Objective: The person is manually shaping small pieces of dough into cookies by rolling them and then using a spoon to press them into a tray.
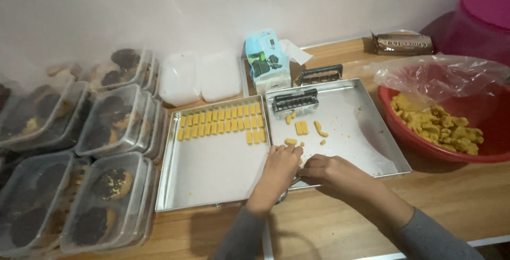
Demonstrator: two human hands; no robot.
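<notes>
My left hand [280, 165] rests at the near edge where two metal trays meet, fingers curled around a small yellow dough piece. My right hand [325, 168] lies beside it on the right tray [366, 143], fingers bent; I cannot tell what it grips. The left tray [212, 169] carries rows of small yellow dough rectangles [220, 120] along its far side. Several loose dough pieces [302, 127] lie on the right tray, near a black ridged cutter [295, 101].
A red bowl [419, 137] of yellow dough lumps with a plastic bag over it stands right. Stacked clear containers of dark cookies [106, 180] fill the left. Behind are a tissue pack [265, 60], empty white containers [199, 76], a brown packet [402, 43] and a pink tub [481, 15].
</notes>
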